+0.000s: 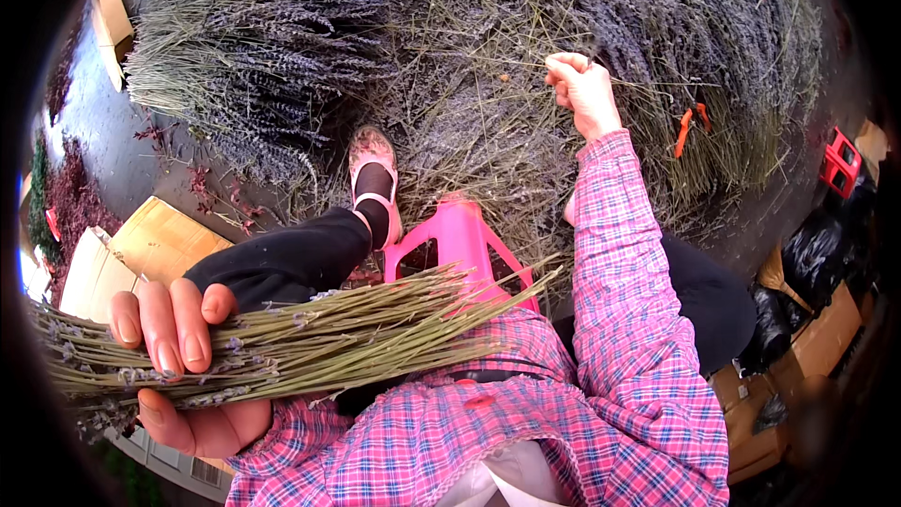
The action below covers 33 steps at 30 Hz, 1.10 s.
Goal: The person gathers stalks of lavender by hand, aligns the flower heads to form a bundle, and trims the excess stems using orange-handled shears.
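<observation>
A thick bundle of dried lavender stems [366,338] lies across my lap, its flower end at the left rim. My left hand [176,359] is wrapped around the bundle near the flowers. My right hand [581,88] reaches over the loose stems on the floor, with fingertips pinched on a thin lavender stem [637,82]. Beyond it spreads a large lavender heap [704,21] at the right. Another pile, with its stems pointing left [239,49], lies at the upper left. Orange-handled pruning shears [684,130] rest on the right heap.
A pink plastic stool [461,232] stands between my legs. Flattened cardboard [169,239] and dark red dried plants [77,197] lie at the left. A red plastic stool [839,162], black plastic bags [816,253] and cardboard boxes [830,331] are at the right.
</observation>
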Motion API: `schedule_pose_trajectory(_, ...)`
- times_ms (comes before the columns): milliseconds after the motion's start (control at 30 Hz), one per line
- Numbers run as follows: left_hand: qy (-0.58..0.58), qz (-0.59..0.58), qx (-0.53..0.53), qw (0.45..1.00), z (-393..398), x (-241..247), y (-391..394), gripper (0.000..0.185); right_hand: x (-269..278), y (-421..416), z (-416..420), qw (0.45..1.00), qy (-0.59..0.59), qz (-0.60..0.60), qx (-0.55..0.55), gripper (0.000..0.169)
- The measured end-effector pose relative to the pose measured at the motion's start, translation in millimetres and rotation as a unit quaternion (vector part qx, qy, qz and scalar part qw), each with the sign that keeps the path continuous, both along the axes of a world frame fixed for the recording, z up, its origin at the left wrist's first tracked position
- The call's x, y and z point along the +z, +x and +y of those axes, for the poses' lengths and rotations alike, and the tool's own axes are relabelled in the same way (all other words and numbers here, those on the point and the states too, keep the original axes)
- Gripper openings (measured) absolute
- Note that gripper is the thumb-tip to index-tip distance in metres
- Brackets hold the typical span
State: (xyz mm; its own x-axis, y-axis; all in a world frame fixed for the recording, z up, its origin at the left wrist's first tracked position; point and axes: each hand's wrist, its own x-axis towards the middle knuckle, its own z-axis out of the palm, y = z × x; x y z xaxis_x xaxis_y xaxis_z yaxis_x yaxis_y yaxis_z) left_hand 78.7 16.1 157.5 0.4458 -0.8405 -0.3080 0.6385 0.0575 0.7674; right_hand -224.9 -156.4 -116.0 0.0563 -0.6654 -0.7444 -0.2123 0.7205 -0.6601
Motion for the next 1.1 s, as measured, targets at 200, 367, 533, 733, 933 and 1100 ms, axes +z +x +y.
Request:
schedule_pose_trajectory(200,0.008,-0.006,0.006,1.0,-2,-4,-3,0.037,46,14,-40,0.984,-0.097,-0.135,-0.067,0.019)
schedule_pose_trajectory(367,0.023,-0.01,0.007,1.0,-5,-5,-6,0.038,53,5,-52,0.987,-0.038,-0.153,-0.032,0.017)
schedule_pose_trajectory(533,0.022,-0.015,0.013,1.0,-8,-8,-6,0.039,-70,5,1,0.996,0.067,0.066,-0.009,0.012)
schedule_pose_trajectory(733,0.03,-0.023,0.016,0.999,-10,-4,-9,0.038,-141,17,36,0.947,-0.064,0.302,0.082,0.027)
schedule_pose_trajectory(933,0.027,0.009,0.012,1.0,-16,-5,-12,0.036,-148,17,45,0.963,-0.049,0.261,-0.034,0.016)
schedule_pose_trajectory(1100,0.035,0.001,0.018,0.999,-11,-3,-12,0.036,-130,32,64,0.978,-0.02,0.108,-0.175,0.008)
